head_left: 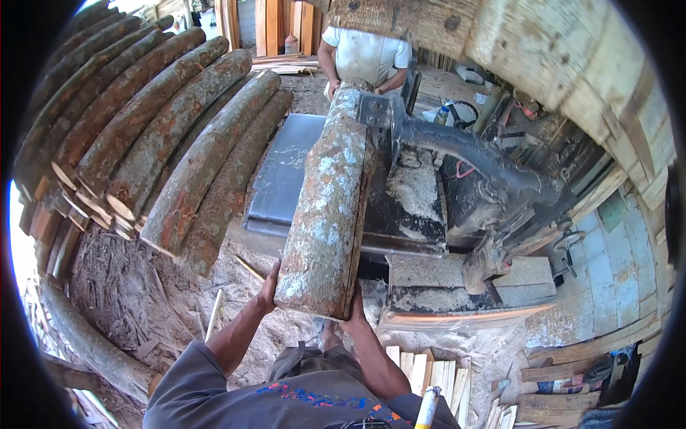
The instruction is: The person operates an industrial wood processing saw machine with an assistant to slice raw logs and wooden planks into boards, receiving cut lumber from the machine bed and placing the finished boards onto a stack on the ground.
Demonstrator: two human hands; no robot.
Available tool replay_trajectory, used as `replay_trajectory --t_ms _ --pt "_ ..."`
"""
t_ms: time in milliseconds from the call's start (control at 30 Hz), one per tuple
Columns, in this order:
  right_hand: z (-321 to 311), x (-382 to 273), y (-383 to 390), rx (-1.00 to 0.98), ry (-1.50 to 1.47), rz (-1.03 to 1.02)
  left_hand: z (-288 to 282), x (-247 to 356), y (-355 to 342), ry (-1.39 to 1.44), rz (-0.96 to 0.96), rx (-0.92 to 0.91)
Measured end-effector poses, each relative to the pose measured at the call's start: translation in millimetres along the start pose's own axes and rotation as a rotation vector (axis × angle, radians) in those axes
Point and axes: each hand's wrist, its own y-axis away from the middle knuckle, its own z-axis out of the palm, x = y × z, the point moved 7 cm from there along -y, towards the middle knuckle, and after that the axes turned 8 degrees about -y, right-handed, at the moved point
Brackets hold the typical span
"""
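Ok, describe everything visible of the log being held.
The log is thick and nearly straight, its rough bark mottled brown and grey with pale bluish patches. A dark line runs lengthwise along its right side. It lies on the metal table, its near end jutting past the edge. The left hand and right hand hold that end from either side; a co-worker's hands are at the far end. A black arm stands by the far part; contact is unclear.

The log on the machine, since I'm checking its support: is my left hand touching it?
Touching. The head view shows your left hand against the left side of the log at its near end, no gap visible.
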Motion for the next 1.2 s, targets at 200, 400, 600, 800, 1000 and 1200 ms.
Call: replay_trajectory --t_ms 200,400,600,800,1000,1200 --pt "-39 52 68 0.032 0.053 0.033 -8 -57 65 0.090 0.038 0.004" --pt "-68 107 147 0.086 0.058 0.009 -20 -118 139 0.072 0.037 0.077" --pt "-132 172 215 0.002 0.032 0.035 -8 -180 242 0.072 0.056 0.122" --pt "-187 227 268 -0.036 0.063 -0.007 0 -233 318 -0.004 -0.011 0.029" --pt "-150 261 396 0.214 0.269 -0.170 -13 -325 410 0.835 -0.445 -0.208" --pt "-304 202 413 -0.050 -0.023 0.350 0 -383 411 0.405 -0.398 -0.034"
